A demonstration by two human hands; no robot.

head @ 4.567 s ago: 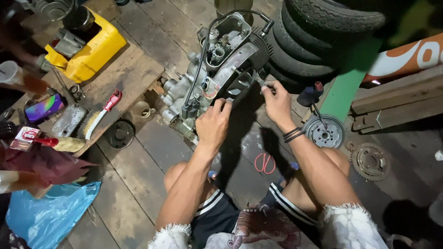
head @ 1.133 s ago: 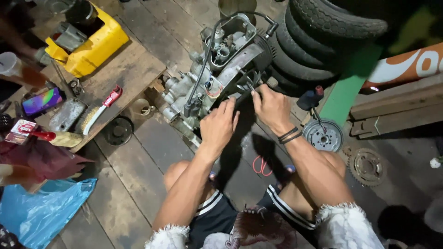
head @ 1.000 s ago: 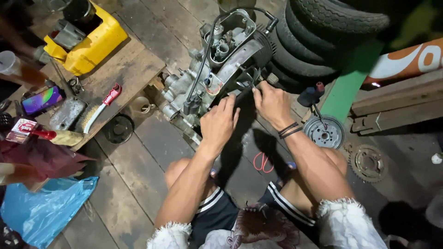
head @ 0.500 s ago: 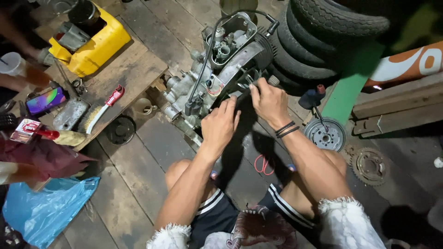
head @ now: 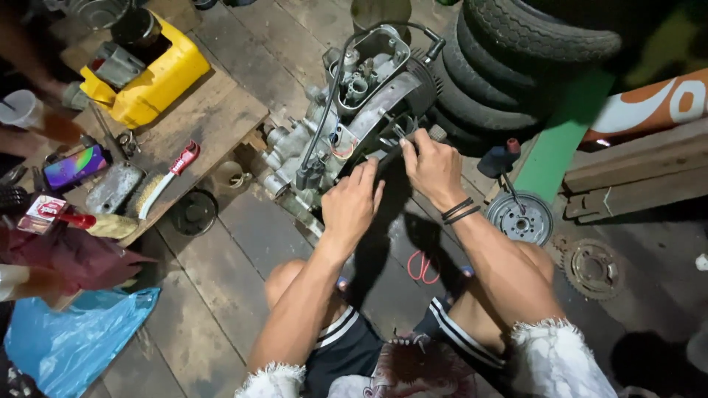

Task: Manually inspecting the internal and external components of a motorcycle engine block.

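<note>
Wooden plank floor (head: 243,243), dark and grimy, w/ a low plank board (head: 221,110) at upper left serving as a work surface. Small engine (head: 346,125) stands at centre top of the floor, grey alloy casing, open cylinder head up top, black hose running down its side; stack of tyres (head: 509,66) just behind it to the right. Left hand (head: 352,203) rests on the engine's lower black side, fingers fairly close together and lying flat on it, not wrapped round anything visible. Right hand (head: 431,166) is at the engine's right edge, fingers curled narrow and pinching a small metal part there; can't tell what the part is. Black bands on the right wrist. Red scissors (head: 422,267) lie on the floor between the knees. Right of the person: a round metal hub (head: 520,219), a toothed sprocket (head: 592,267) further right, a dark bottle w/ red cap (head: 500,156) near the tyres. Left side: yellow plastic can (head: 151,85) cut open w/ parts in it, wire brush w/ red handle (head: 164,180), a phone (head: 76,166) w/ lit screen, black round cover (head: 193,212) on the floor, blue plastic bag (head: 70,343) at lower left. Another person's arm w/ a cup shows at far left edge.
</note>
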